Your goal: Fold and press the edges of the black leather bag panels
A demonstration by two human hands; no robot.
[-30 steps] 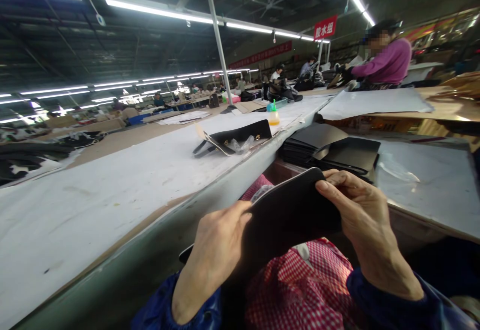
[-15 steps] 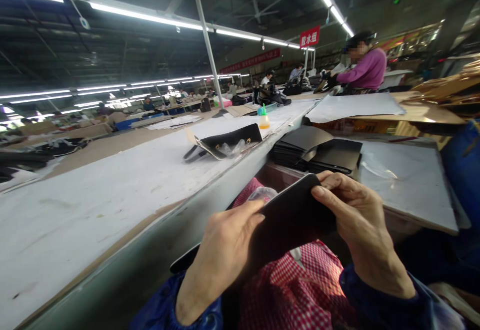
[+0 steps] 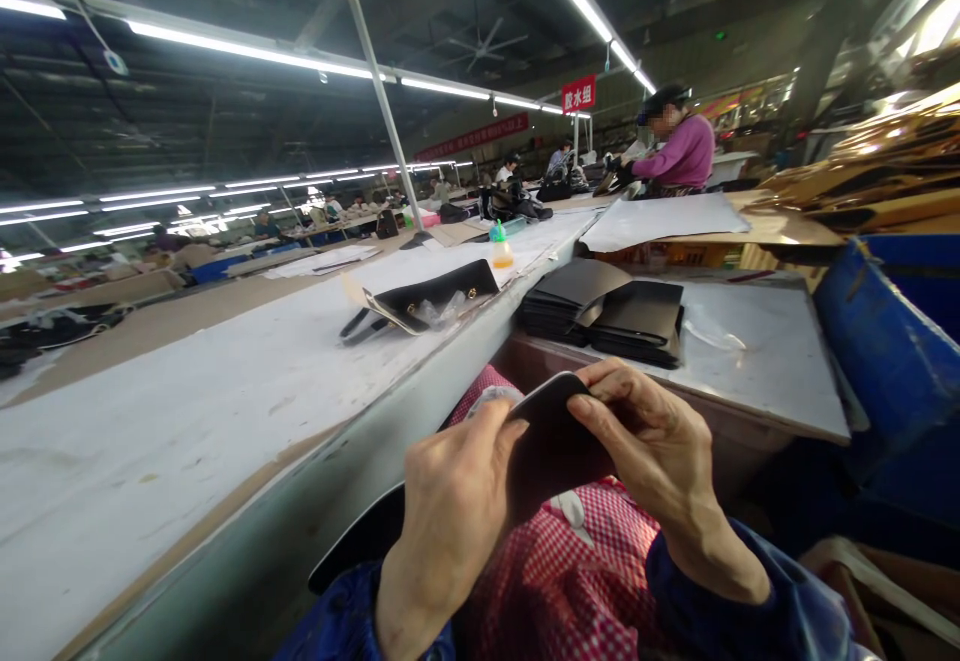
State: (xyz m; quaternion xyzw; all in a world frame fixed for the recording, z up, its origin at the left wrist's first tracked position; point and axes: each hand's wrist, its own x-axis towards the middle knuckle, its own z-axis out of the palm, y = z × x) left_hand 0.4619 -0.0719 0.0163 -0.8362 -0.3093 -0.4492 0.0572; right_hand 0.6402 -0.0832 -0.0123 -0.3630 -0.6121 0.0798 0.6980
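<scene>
A long black panel [image 3: 551,446] with rounded ends and a pale edge lies across my lap, over a red checked apron [image 3: 559,571]. My left hand [image 3: 457,501] grips it near the middle, thumb on top, and its other end shows past my left wrist. At the upper right end, my right hand [image 3: 649,431] pinches the edge between thumb and fingers. Behind my hands, stacked black panels [image 3: 637,321] rest on a side board. A black piece with gold-coloured fittings [image 3: 439,291] and clear plastic lies on the long white table [image 3: 225,391].
A bottle with a green cap [image 3: 500,246] stands on the white table. The side board [image 3: 780,361] holds a clear plastic scrap. At the right is a blue bin [image 3: 885,371]. A person in purple [image 3: 681,153] works farther back.
My view has turned right, so the surroundings sit farther left and more of the blue bin shows. My hands are closer together on the panel, whose lower left end shows more.
</scene>
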